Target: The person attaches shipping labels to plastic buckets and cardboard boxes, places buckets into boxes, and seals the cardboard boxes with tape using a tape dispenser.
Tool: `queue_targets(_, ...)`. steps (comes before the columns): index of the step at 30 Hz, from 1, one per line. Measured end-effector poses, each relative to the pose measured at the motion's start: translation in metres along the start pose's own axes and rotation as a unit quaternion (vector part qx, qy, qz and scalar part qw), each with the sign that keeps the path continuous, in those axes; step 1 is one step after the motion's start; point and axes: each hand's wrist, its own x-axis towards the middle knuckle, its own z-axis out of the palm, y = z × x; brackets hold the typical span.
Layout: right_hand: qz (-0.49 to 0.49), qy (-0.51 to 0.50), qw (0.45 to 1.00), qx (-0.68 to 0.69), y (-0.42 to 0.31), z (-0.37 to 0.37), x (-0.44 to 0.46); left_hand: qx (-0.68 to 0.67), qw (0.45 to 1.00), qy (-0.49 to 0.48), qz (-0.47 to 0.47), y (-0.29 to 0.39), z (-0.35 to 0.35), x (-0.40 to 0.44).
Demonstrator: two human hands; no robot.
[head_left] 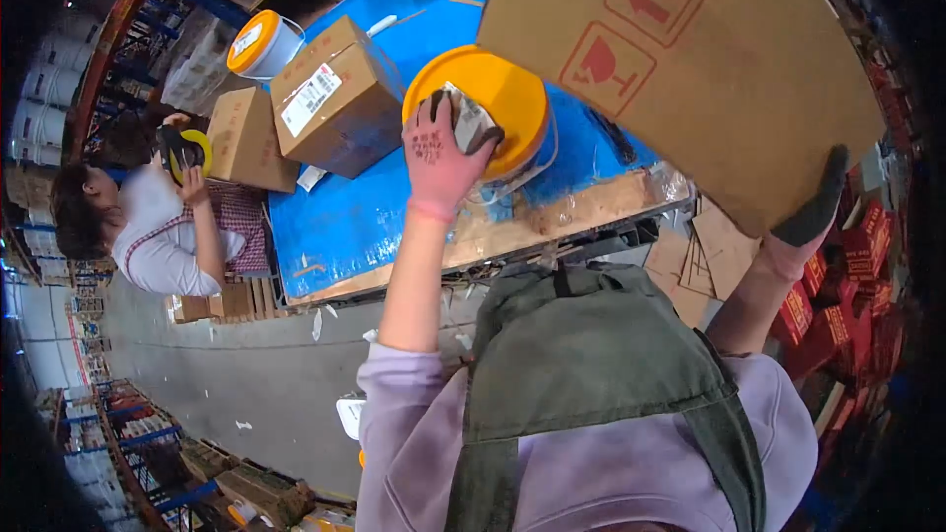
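My left hand [443, 153], in a pink glove with dark fingertips, curls around a small whitish printed packet [473, 122]. Both are over the yellow lid of a white bucket [522, 89] on the blue table. A large cardboard box [729, 69] with red arrow and broken-glass symbols is tilted at the upper right. Against its lower right edge, my right hand [810, 212] grips the box, its gloved fingers wrapped on the cardboard. The box's far side and contents are hidden.
On the blue-covered table [345, 227] stand a labelled carton [330, 99], a smaller carton [246, 138] and another yellow-lidded bucket [264, 44]. At the left, a person [177, 217] holds a tape dispenser [187, 153]. Red packages [838, 305] are piled at the right.
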Motion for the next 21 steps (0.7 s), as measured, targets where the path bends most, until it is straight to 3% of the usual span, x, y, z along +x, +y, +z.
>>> queue_targets(2,0.003,0.026,0.999,-0.032,0.005,-0.016,0.005,0.039,0.999,0.003,-0.016,0.013,0.022,0.007)
queue_targets(4,-0.133,-0.039,0.938,-0.317,0.016,-0.047,0.007,0.063,0.996,0.037,-0.041,0.018,0.033,0.011)
queue_targets(5,-0.131,-0.035,0.937,-0.321,0.014,-0.051,0.006,0.061,0.997,0.032,-0.038,0.017,0.034,0.010)
queue_targets(7,0.006,0.083,0.957,-0.277,0.000,-0.030,0.002,0.033,0.995,0.078,-0.042,0.012,0.034,0.008)
queue_targets(9,-0.008,0.063,0.955,-0.290,0.000,-0.045,0.002,-0.009,0.995,0.091,-0.051,0.013,0.021,-0.001)
queue_targets(11,-0.019,0.041,0.952,-0.302,0.003,-0.059,0.003,-0.139,0.973,0.051,-0.175,0.014,0.007,-0.015)
queue_targets(12,-0.010,0.042,0.960,-0.278,0.006,-0.062,0.005,-0.138,0.974,0.051,-0.175,0.016,0.000,-0.024)
queue_targets(14,-0.005,0.041,0.968,-0.249,0.012,-0.056,0.011,-0.252,0.923,0.263,-0.126,0.016,-0.013,-0.039)
queue_targets(16,0.054,0.024,0.997,-0.045,0.015,-0.029,0.017,-0.249,0.872,0.376,-0.190,0.011,-0.031,-0.057)
queue_targets(17,0.054,0.020,0.997,-0.042,0.014,-0.008,0.017,-0.209,0.862,0.416,-0.199,0.008,-0.044,-0.063)
queue_targets(19,0.109,0.052,0.992,0.043,0.013,0.041,0.016,-0.089,0.884,0.412,-0.204,-0.019,-0.057,-0.080)
queue_targets(20,0.106,0.050,0.992,0.050,0.024,0.050,0.020,0.001,0.872,0.419,-0.252,-0.043,-0.046,-0.095)
queue_targets(21,0.105,0.054,0.991,0.068,0.044,0.057,0.026,0.053,0.909,0.340,-0.234,-0.078,-0.033,-0.113)
